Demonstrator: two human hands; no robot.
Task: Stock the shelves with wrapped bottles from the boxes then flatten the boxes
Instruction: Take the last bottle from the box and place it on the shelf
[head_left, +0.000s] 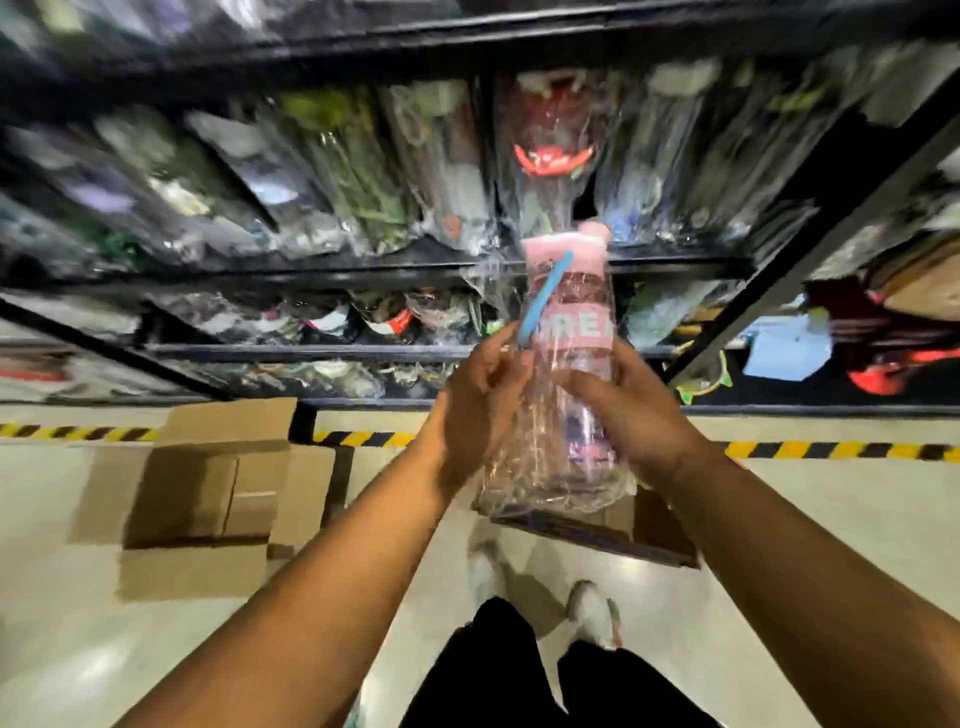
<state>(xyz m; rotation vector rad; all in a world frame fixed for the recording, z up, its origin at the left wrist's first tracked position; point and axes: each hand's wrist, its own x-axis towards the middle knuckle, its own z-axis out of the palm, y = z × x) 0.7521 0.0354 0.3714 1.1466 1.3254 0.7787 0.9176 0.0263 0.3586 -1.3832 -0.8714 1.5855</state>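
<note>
- I hold the wrapped bottle (563, 374) upright before the black shelves (363, 270), my left hand (475, 400) and right hand (631, 410) curled round its sides.
- It is clear pink plastic in crinkly film, with a pink cap and blue strap; I can read only "REA".
- An open cardboard box (208, 493) sits on the floor, lower left.

The one view comes from a wide-angle camera worn on the person's head, facing forward and steeply down. Both forearms rise from the bottom corners to the left hand (475, 387) and right hand (631, 410), which hold a wrapped bottle (563, 364) close to the lens. Behind them the shelves (363, 267) fill the upper half, bowed by the lens and blurred. Below lie the floor (62, 649) and the person's shoes (592, 613).
</note>
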